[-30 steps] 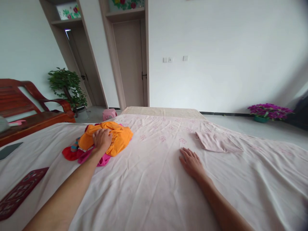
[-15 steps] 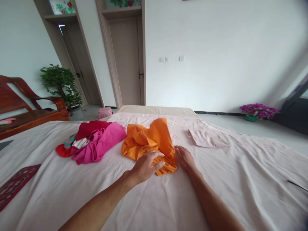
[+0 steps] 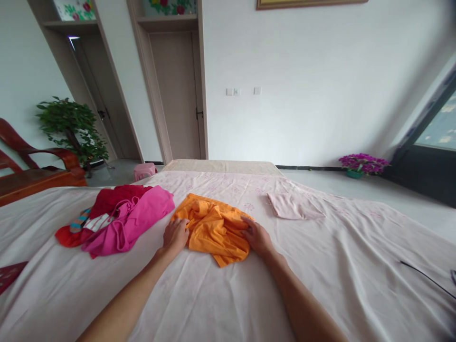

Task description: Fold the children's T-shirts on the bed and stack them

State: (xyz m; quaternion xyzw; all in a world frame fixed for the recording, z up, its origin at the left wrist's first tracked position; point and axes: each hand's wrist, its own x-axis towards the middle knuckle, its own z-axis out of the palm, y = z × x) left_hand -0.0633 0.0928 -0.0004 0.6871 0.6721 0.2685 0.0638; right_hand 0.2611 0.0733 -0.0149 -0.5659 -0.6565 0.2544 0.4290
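Observation:
A crumpled orange garment point(image 3: 215, 230) lies in front of me on the pale, flower-printed bed sheet point(image 3: 221, 304); its folds hide what kind of clothing it is. At its left edge my left hand point(image 3: 175, 235) has its fingers curled onto the cloth. My right hand point(image 3: 258, 236) grips the opposite edge, thumb and fingers closed on the fabric. To the left sits a heap of clothes: a magenta garment point(image 3: 137, 221), a dark red garment point(image 3: 116, 195) and a blue-and-brown striped piece point(image 3: 80, 221). A folded pale pink cloth point(image 3: 294, 206) rests to the right.
A dark red printed item point(image 3: 10, 275) shows at the left edge. On the right, a black cable point(image 3: 423, 275) lies on the sheet. Beyond the bed stand a wooden bench point(image 3: 46, 171), a pink stool point(image 3: 145, 171), a leafy plant point(image 3: 69, 123) and purple flowers point(image 3: 363, 163).
My left hand has brought the orange garment from the heap to the middle, uncovering the magenta and red clothes. Both hands now hold its sides, and the view has turned rightward.

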